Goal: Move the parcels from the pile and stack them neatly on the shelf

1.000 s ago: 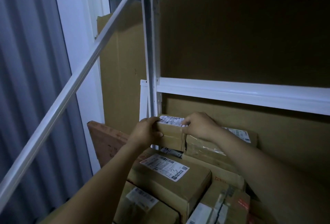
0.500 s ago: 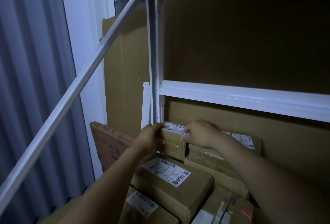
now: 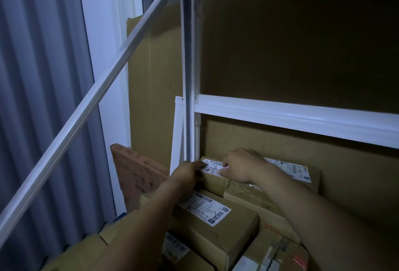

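A small brown parcel (image 3: pixel 214 181) with a white label sits in the back-left corner of the shelf, on top of other boxes. My left hand (image 3: pixel 188 176) holds its left end, fingertips on the label. My right hand (image 3: pixel 243 168) grips its top right edge with curled fingers. Touching it on the right is a wider taped parcel (image 3: pixel 287 170) of similar height. Below lies a larger labelled box (image 3: pixel 218 225), and beside that a box with red print (image 3: pixel 273 230).
The white shelf upright (image 3: pixel 190 76) stands just behind the small parcel, with a white cross beam (image 3: pixel 302 117) above it. A diagonal white brace (image 3: pixel 86 108) crosses the left. A flat brown carton (image 3: pixel 138 175) leans against the wall. Cardboard backs the shelf.
Both hands have lowered the small parcel, away from the cross beam, into the corner beside the taped parcel. My left fingers have slid onto the label.
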